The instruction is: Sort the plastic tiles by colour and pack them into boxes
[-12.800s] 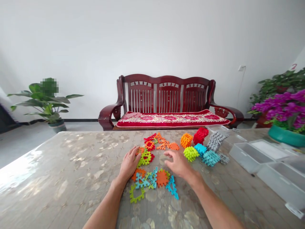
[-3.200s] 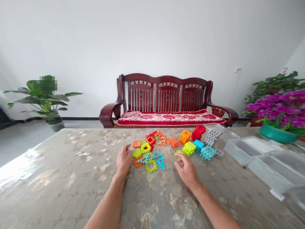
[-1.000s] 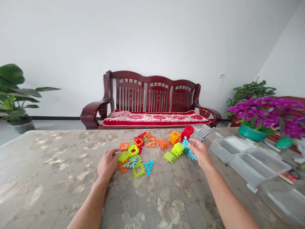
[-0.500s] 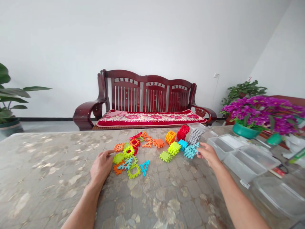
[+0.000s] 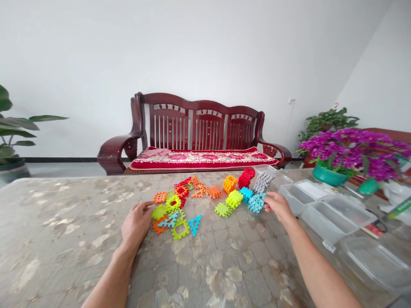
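Observation:
My right hand (image 5: 278,206) is closed with its fingertips at the right side of a stack of light-blue interlocking tiles (image 5: 256,203). Which single tile it grips is partly hidden by the fingers. My left hand (image 5: 137,221) rests on the table, open and holding nothing I can see. Its fingers point towards an orange window tile (image 5: 160,197) and a lime-green tile (image 5: 159,212). Around these lie loose notched tiles, among them a blue triangle frame (image 5: 194,225) and a green square frame (image 5: 180,230).
Behind the light-blue stack are grey tiles (image 5: 263,182), red tiles (image 5: 246,177) and orange tiles (image 5: 229,184). Lime-green tiles (image 5: 234,199) stand nearby. Clear plastic boxes (image 5: 330,220) and purple flowers (image 5: 356,145) are on the right. A wooden bench (image 5: 205,124) stands beyond the table.
My right hand has shifted slightly left, bringing the light-blue tile that stuck out at its fingers in against the stack. My left hand has stayed in place.

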A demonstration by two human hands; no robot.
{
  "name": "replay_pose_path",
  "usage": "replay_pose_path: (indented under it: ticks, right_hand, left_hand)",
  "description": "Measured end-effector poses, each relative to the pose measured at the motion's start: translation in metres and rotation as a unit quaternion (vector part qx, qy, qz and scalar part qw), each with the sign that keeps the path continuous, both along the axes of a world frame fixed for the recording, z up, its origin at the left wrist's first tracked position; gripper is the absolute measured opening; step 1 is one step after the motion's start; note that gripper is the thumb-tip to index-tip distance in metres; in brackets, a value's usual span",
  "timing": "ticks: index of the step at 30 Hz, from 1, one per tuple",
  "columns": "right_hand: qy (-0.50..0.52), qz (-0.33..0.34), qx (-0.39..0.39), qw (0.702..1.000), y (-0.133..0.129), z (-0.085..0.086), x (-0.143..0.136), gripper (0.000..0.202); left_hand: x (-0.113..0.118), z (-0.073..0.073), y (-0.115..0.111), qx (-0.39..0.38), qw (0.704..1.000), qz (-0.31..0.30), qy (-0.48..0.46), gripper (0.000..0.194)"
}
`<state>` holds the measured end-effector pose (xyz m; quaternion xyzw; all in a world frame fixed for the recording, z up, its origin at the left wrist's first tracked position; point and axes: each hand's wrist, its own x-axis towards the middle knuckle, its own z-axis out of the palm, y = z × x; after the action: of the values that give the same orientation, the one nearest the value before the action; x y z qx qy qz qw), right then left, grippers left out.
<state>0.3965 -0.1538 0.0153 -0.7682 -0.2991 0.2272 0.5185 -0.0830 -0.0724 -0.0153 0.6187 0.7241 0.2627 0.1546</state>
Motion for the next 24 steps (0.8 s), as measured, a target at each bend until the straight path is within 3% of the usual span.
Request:
replay_pose_path:
  ticks: [6, 10, 14, 24]
  right_hand:
    - [-0.002, -0.009, 0.017, 1.0, -0.005, -0.001, 0.003, 0.039]
    - [0.044, -0.048, 0.052, 0.997, -0.008, -0.013, 0.004, 0.03]
    - [0.067, -0.044, 0.06, 0.995, -0.005, -0.023, 0.0, 0.024]
    - [0.032, -0.049, 0.06, 0.997, 0.004, -0.025, 0.001, 0.044]
  left_hand:
    - [0.0, 0.0, 0.0, 0.005, 1.0, 0.001, 0.004, 0.039]
    - [0.0, -0.001, 0.0, 0.002, 1.0, 0.002, -0.002, 0.04]
    - [0.0, -0.002, 0.001, 0.01, 1.0, 0.003, -0.009, 0.039]
    - [0.001, 0.0, -0.001, 0.009, 1.0, 0.007, -0.004, 0.04]
